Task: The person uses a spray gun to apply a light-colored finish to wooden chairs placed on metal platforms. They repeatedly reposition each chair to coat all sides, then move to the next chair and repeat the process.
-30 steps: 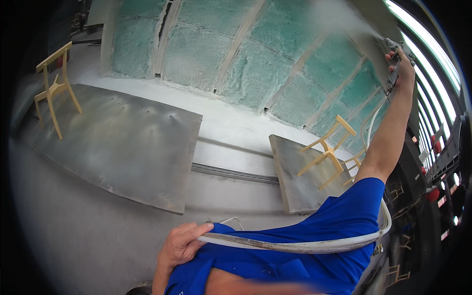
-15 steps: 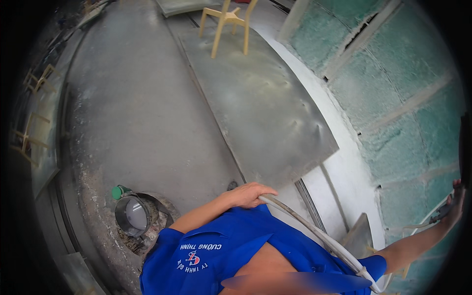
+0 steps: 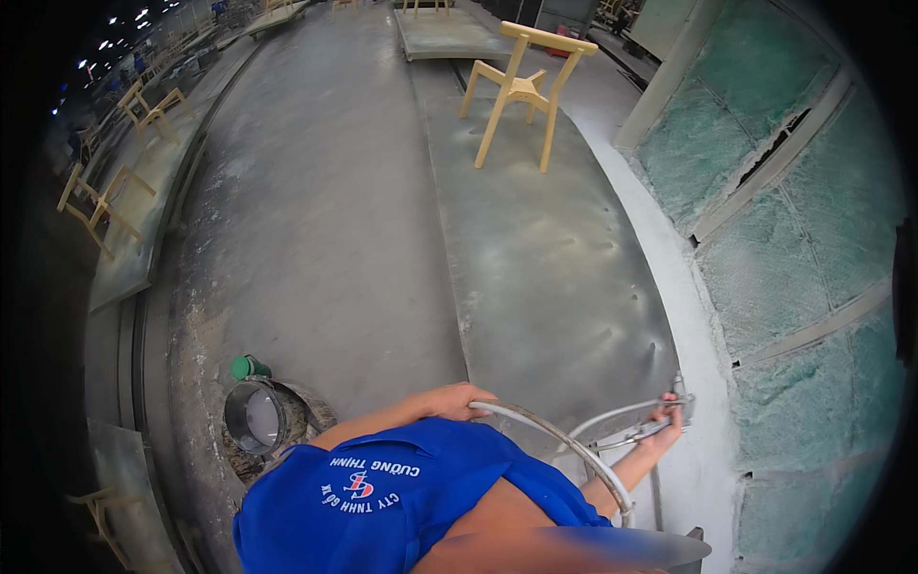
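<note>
My left hand [image 3: 457,402] is wrapped round a pale grey hose [image 3: 550,426], which arches in front of my blue shirt. A metal spray gun [image 3: 677,387] is gripped in my right hand [image 3: 666,421], held at the right beside the near edge of a metal sheet [image 3: 555,258]. At the far end of this sheet stands a bare wooden chair frame [image 3: 550,38] with a backrest and legs, upright and out of reach of both hands.
On my left are an open bucket [image 3: 236,421] and a green-topped container [image 3: 247,366]. Further left, pale chair frames [image 3: 100,203] stand on metal platforms [image 3: 124,268]. Green-coated panels [image 3: 765,287] form the right side. Another metal platform [image 3: 449,38] lies ahead.
My right hand has swung inward from the far right with the spray gun. The view has tilted up, showing the whole chair; my left hand keeps its hold on the hose.
</note>
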The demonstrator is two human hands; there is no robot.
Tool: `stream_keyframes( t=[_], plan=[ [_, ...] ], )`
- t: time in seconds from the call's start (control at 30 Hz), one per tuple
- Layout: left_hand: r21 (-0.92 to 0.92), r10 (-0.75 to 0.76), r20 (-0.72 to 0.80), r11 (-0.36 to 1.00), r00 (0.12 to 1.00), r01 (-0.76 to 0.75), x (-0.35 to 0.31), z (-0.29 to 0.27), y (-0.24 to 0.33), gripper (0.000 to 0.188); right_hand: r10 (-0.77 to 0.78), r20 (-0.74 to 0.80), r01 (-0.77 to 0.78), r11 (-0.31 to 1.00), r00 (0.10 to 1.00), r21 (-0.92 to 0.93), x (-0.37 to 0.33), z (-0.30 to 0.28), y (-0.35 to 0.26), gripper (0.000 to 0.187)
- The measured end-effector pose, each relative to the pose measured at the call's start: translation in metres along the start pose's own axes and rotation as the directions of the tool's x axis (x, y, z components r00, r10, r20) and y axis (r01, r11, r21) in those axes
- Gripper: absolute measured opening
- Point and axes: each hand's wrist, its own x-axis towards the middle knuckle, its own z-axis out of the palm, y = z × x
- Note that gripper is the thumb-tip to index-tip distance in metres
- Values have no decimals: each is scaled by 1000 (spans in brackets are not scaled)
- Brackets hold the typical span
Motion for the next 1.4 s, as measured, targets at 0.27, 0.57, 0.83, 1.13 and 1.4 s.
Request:
stream_keyframes(
  t=[0.27,0.57,0.83,1.13,1.4],
  plan=[
    [7,106,7,994,994,-107,-6,-69,-9,27,101,-38,-85,947,994,309,0,9,109,40],
    [-53,125,-11,991,992,-125,-67,-204,-50,30,-290,280,165,903,915,397,-20,146,121,68],
    [60,-114,-70,991,991,118,-100,-328,-57,27,-442,163,355,851,882,387,-86,269,189,59],
    [325,-90,276,946,957,-5,-5,-406,-72,31,-657,-77,632,679,750,372,-126,259,231,55],
    [327,-208,374,942,904,81,71,-478,-65,30,-573,-317,654,635,755,410,-55,290,324,49]
  ],
)
